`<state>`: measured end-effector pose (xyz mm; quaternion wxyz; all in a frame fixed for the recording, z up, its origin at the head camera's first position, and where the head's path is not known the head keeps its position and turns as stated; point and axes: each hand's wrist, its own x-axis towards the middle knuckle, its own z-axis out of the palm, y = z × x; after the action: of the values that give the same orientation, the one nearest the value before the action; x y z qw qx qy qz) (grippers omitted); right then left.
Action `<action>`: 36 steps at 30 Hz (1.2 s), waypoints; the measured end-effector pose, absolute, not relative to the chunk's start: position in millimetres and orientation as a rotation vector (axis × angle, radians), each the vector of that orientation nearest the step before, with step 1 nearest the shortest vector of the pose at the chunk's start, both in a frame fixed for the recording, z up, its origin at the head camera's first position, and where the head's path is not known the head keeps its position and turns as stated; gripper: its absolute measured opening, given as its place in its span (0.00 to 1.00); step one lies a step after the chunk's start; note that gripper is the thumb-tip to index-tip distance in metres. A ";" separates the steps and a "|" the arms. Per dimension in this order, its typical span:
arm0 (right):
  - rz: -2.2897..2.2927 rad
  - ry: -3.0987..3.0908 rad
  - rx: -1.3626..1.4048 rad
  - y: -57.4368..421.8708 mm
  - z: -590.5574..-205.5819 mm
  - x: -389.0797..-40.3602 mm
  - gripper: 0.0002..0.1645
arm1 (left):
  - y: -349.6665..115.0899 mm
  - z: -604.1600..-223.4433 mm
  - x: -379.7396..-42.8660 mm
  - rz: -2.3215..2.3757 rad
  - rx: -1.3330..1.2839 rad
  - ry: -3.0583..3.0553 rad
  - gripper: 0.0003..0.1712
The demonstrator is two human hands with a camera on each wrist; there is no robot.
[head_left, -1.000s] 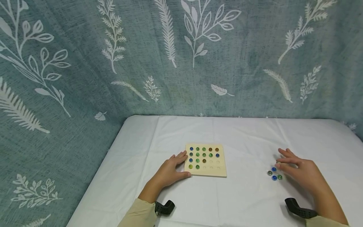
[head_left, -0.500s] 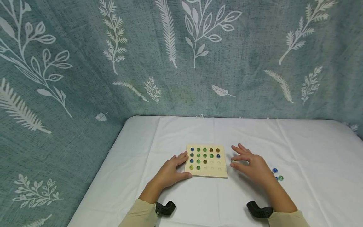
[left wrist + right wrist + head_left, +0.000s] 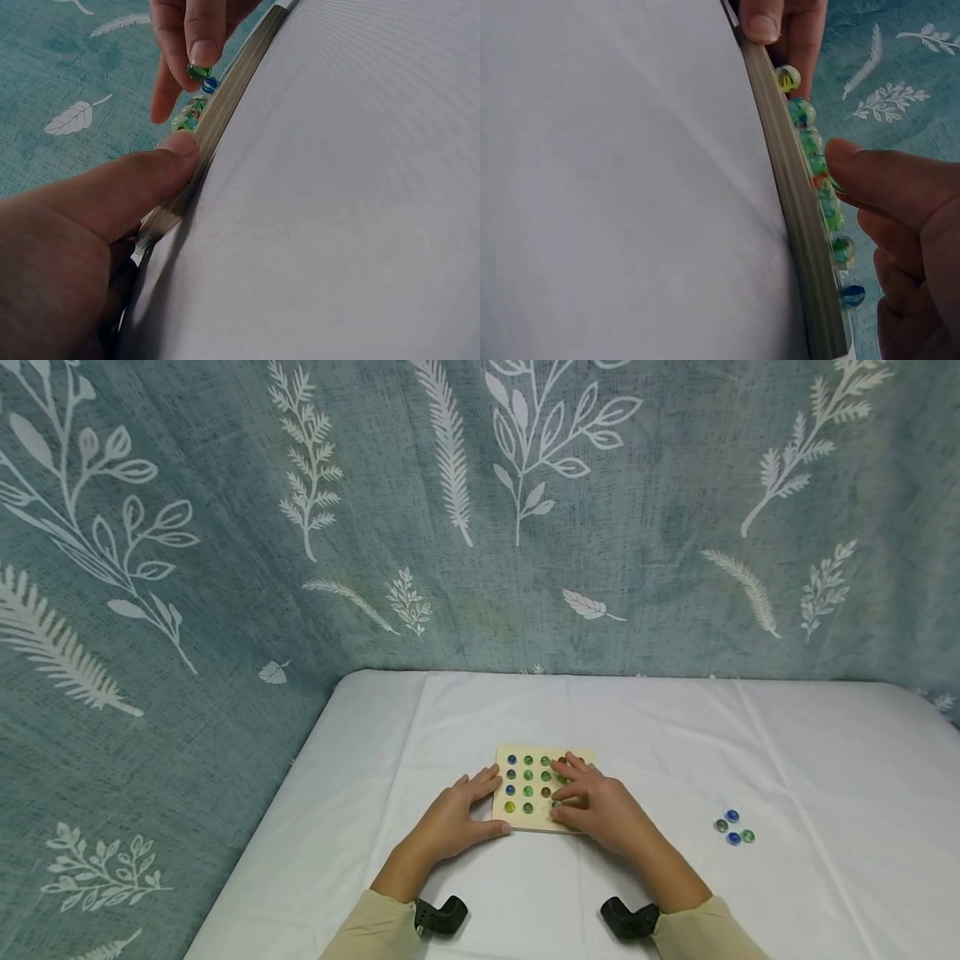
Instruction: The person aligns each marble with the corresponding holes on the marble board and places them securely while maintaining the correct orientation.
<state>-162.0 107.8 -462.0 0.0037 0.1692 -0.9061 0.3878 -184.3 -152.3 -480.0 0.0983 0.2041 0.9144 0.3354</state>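
Creased cloth [image 3: 637, 727]; right fingers [image 3: 203, 34] pinch glass marble [image 3: 198, 73].

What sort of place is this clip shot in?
Probably a staged indoor recording corner, though the wider room is out of view: leaf-patterned blue-green fabric hangs behind and to the left of a white-covered table, and the person has black wrist-worn devices.

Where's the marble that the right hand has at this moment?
In the head view, the held marble is at the fingertips of the right hand, over the board's near row, just right of that row's green marble.
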 end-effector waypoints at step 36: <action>1.063 -2.916 0.638 92.9 -461.2 -164.9 0.12 | -152.0 -481.8 -183.8 0.982 0.614 2.719 0.46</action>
<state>-164.9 92.9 -461.2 -0.0138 0.2013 -0.9202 0.3355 -183.8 -152.0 -481.8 0.0931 0.2069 0.9160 0.3308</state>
